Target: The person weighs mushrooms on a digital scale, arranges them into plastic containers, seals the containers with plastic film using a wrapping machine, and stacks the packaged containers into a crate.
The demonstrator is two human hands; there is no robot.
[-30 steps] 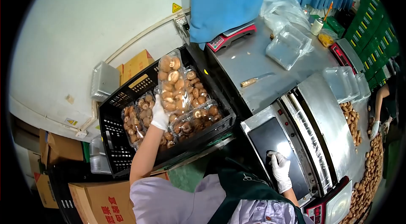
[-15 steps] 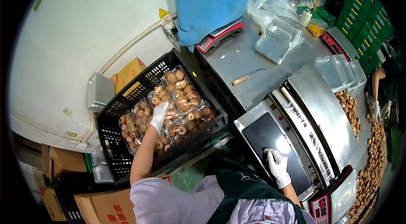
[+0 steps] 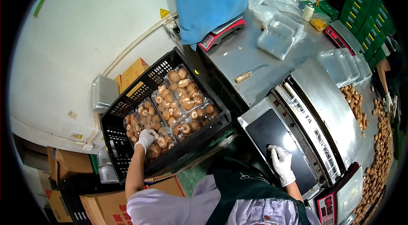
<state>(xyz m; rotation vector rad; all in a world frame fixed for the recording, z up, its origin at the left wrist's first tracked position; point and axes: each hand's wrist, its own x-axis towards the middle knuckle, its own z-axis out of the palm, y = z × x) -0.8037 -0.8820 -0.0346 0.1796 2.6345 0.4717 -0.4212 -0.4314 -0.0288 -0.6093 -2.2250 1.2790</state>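
My left hand (image 3: 146, 138), in a white glove, touches the wrapped mushroom packs at the near left of a black crate (image 3: 199, 133). Its fingers are partly bent; whether they grip a pack is unclear. Several clear packs of brown mushrooms (image 3: 186, 91) lie side by side in the crate. My right hand (image 3: 282, 163), gloved too, rests on the dark plate (image 3: 272, 133) of the metal wrapping machine. Its fingers curl around a small black thing that is mostly hidden.
A steel table (image 3: 231, 66) bears a knife (image 3: 250, 73), clear trays (image 3: 280, 36) and a red scale (image 3: 221, 34). Loose mushrooms (image 3: 378, 157) lie at the right, near another person's gloved hands (image 3: 389, 102). Cardboard boxes (image 3: 104, 208) stand at the lower left.
My left hand has let go of a mushroom pack, which now lies among the others, and has moved down and left in the crate. My right hand has stayed on the dark plate.
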